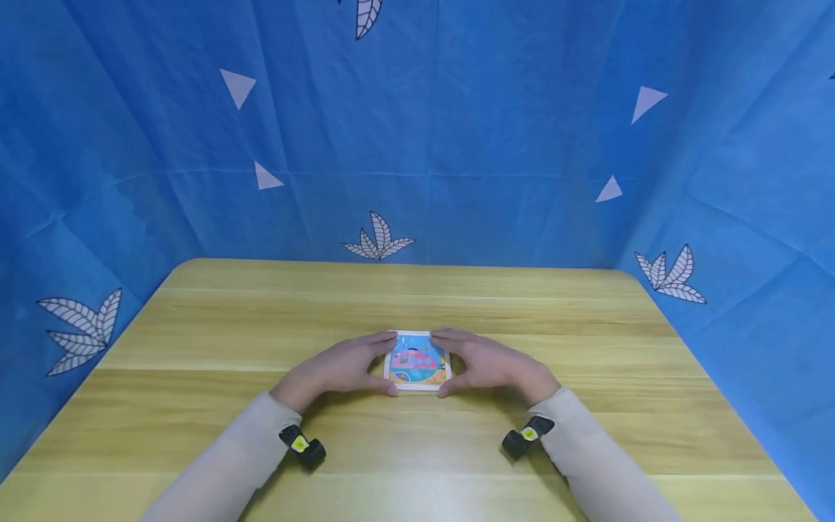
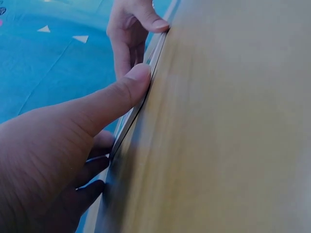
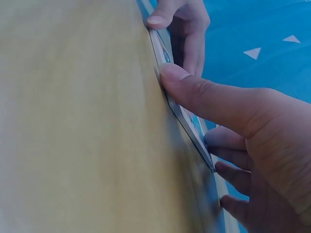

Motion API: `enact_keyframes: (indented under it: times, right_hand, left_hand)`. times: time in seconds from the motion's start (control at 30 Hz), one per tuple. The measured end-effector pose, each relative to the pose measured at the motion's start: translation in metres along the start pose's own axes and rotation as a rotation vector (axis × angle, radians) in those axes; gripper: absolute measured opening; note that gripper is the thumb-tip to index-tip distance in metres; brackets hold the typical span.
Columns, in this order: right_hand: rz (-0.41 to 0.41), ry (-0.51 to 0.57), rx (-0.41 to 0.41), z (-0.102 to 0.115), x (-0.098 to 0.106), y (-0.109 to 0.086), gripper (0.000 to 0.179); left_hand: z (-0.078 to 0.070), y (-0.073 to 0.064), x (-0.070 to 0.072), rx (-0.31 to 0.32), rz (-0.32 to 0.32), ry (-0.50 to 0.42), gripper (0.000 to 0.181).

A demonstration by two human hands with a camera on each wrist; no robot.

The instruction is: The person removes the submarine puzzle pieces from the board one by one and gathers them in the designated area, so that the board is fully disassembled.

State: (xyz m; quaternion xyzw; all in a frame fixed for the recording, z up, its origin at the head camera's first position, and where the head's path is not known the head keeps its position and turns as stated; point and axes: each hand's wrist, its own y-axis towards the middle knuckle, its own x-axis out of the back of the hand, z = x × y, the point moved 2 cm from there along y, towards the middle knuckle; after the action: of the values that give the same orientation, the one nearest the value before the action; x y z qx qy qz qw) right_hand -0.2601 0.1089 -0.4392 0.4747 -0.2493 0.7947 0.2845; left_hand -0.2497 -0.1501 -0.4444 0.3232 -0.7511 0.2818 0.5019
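A small, thin picture board (image 1: 417,360) with a white border shows a pink and teal shape on blue. It lies low over the middle of the wooden table. My left hand (image 1: 349,365) holds its left side, thumb at the near edge and fingers toward the far corner. On the right side, my right hand (image 1: 492,366) grips it the same way, mirrored. Both wrist views look along the edge of the board (image 2: 129,120), with each thumb (image 3: 194,92) on the near edge. Part of the picture is hidden behind the fingers.
The wooden table (image 1: 417,457) has rounded far corners. Blue cloth (image 1: 424,130) with white triangles and leaf prints hangs behind it and along both sides. A small black camera is strapped on each wrist, over light sleeves (image 1: 228,457).
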Motion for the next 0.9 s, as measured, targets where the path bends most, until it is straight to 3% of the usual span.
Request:
enact_keyframes:
  times: [0.37, 0.53, 0.67, 0.9]
  right_hand:
    - [-0.011, 0.024, -0.03, -0.009, 0.007, 0.004, 0.1]
    - [-0.031, 0.043, -0.037, -0.009, 0.007, 0.007, 0.097]
    - [-0.126, 0.016, -0.026, -0.008, 0.01, 0.01, 0.079]
    - [-0.313, -0.029, -0.037, -0.005, 0.013, 0.019, 0.047]
  left_hand:
    - [0.008, 0.015, 0.003, 0.005, 0.023, -0.015, 0.103]
    - [0.005, 0.017, 0.004, -0.003, -0.021, -0.017, 0.102]
    - [-0.002, 0.019, 0.004, -0.052, -0.081, -0.004, 0.096]
    - [-0.008, 0.023, -0.004, -0.103, -0.119, -0.004, 0.091]
